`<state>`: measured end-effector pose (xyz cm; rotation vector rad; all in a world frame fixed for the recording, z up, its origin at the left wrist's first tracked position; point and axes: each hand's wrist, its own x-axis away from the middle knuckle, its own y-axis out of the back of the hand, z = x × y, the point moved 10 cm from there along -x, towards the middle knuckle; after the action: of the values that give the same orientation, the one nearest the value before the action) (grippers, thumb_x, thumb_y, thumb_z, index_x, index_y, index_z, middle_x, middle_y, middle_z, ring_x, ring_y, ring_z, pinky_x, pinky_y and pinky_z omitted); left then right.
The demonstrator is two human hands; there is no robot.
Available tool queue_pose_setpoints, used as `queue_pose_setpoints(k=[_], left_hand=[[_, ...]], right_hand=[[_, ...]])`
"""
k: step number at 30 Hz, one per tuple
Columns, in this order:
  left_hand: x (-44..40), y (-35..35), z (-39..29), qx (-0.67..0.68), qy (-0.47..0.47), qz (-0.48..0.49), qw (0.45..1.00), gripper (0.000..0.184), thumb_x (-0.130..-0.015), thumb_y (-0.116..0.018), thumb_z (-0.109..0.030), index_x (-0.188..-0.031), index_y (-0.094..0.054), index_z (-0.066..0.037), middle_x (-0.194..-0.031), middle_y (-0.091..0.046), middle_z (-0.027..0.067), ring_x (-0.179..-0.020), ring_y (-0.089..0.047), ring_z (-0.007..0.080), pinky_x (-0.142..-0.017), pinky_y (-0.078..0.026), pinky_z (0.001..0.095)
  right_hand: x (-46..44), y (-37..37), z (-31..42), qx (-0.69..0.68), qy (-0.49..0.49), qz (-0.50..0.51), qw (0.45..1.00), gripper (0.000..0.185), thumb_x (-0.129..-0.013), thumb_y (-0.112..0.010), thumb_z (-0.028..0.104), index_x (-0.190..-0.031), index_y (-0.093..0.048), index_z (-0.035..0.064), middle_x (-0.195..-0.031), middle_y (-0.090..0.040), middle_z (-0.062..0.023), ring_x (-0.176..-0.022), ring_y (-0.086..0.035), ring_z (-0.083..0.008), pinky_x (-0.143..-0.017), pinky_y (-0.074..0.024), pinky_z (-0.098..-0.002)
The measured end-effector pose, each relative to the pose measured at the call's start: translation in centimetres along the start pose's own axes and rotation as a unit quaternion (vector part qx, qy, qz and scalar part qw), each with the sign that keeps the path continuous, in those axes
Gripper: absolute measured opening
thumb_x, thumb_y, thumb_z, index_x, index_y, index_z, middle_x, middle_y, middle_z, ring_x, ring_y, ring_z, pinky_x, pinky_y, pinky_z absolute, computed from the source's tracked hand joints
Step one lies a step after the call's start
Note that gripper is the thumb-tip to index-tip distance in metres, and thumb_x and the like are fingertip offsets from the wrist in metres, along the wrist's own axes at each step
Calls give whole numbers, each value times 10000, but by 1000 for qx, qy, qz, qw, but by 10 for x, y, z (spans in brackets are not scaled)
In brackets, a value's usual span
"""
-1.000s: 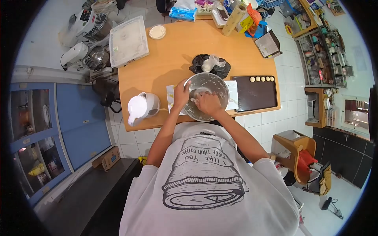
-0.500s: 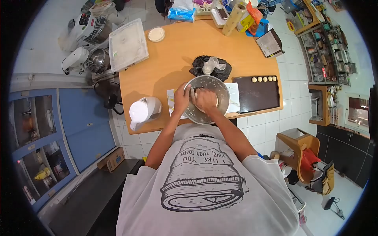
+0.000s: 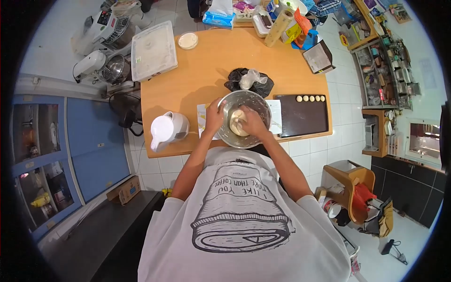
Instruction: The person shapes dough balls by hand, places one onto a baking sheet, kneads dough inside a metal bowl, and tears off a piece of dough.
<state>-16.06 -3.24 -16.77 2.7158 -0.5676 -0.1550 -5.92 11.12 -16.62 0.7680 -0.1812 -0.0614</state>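
A steel mixing bowl (image 3: 263, 107) stands near the table's front edge, with whitish bits stuck to its inner wall. My left hand (image 3: 214, 117) grips the bowl's left rim, thumb over the edge. Inside lies a pale lump of dough (image 3: 238, 128). My right hand (image 3: 253, 123) reaches in from the right, its bent fingers pressed onto the dough and partly hiding it. Just behind the bowl sits a knotted clear plastic bag (image 3: 249, 79) on a black plastic bag (image 3: 264, 86). Printed paper (image 3: 275, 117) shows under the bowl.
To the right is a dark baking tray (image 3: 303, 117) with several small dough balls (image 3: 312, 98) along its far edge. A white jug (image 3: 170, 129) stands at left. Farther back are a lidded plastic box (image 3: 154, 51), a round tub (image 3: 188, 40) and a wrap roll (image 3: 278, 28).
My right hand has shifted toward the bowl's right side, and more of the dough shows. My left hand stays on the rim. The whole view has tilted slightly.
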Motion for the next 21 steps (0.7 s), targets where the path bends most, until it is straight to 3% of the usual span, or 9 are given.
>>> queue_pose_setpoints(k=[2, 6, 9, 12, 13, 16, 19, 21], left_hand=[[1, 0, 1, 6, 14, 9, 1000, 273, -1074, -611, -218, -1180, -676, 25, -1045, -709, 277, -969, -686, 468, -828, -531, 474], [-6, 5, -12, -3, 9, 5, 1000, 256, -1072, -609, -204, -1175, -672, 22, -1017, -698, 286, -952, -676, 471, -817, -529, 468], [-5, 10, -14, -22, 5, -9, 1000, 244, -1070, -609, -194, -1169, -674, 19, -993, -697, 278, -919, -686, 455, -798, -530, 461], [-1, 13, -15, -5, 25, -21, 999, 246, -1067, -613, -192, -1176, -678, 20, -988, -706, 272, -906, -696, 439, -801, -533, 457], [-3, 12, -11, -3, 21, -20, 1000, 251, -1067, -615, -195, -1182, -679, 19, -991, -709, 271, -907, -701, 433, -803, -534, 454], [-7, 7, 0, 2, 15, -19, 1000, 269, -1065, -621, -207, -1199, -682, 18, -1003, -718, 271, -914, -711, 425, -810, -537, 448], [-4, 10, -3, -6, 22, -24, 999, 288, -1065, -624, -221, -1202, -685, 25, -1019, -722, 273, -929, -712, 430, -816, -538, 446], [-3, 10, -6, -17, 22, -25, 999, 297, -1066, -625, -227, -1196, -687, 33, -1027, -722, 275, -939, -712, 432, -821, -537, 446]], right_hand=[[2, -5, 12, 73, 61, -97, 991, 500, -845, -725, 138, -1301, -586, -15, -1271, -659, -268, -1198, -607, -490, -1064, -482, -522], [-4, -5, 16, 101, 8, -82, 991, 480, -825, -720, 141, -1276, -634, 1, -1308, -665, -257, -1213, -610, -467, -1076, -487, -506], [-4, 6, 20, 31, 90, -10, 995, 364, -884, -705, 202, -1191, -708, 7, -1241, -707, -239, -1152, -660, -428, -1012, -523, -489], [-14, 18, 37, -15, 31, 131, 991, 357, -973, -661, 341, -1171, -733, 53, -1174, -714, -251, -1079, -693, -422, -913, -564, -508], [-19, 26, 47, 2, 24, 99, 995, 392, -1021, -594, 401, -1075, -762, 50, -1072, -721, -257, -997, -707, -433, -878, -574, -500], [-25, 0, 41, 94, 8, 61, 994, 417, -1027, -574, 422, -1085, -760, 53, -1097, -727, -225, -1063, -701, -409, -914, -565, -503], [-4, -2, 66, 223, 60, -19, 973, 394, -1035, -561, 396, -1036, -761, 57, -1090, -730, -174, -1126, -686, -367, -935, -556, -515], [6, -13, 70, 266, 104, -6, 958, 385, -1033, -558, 388, -1000, -756, 59, -1085, -725, -155, -1153, -673, -341, -953, -548, -513]])
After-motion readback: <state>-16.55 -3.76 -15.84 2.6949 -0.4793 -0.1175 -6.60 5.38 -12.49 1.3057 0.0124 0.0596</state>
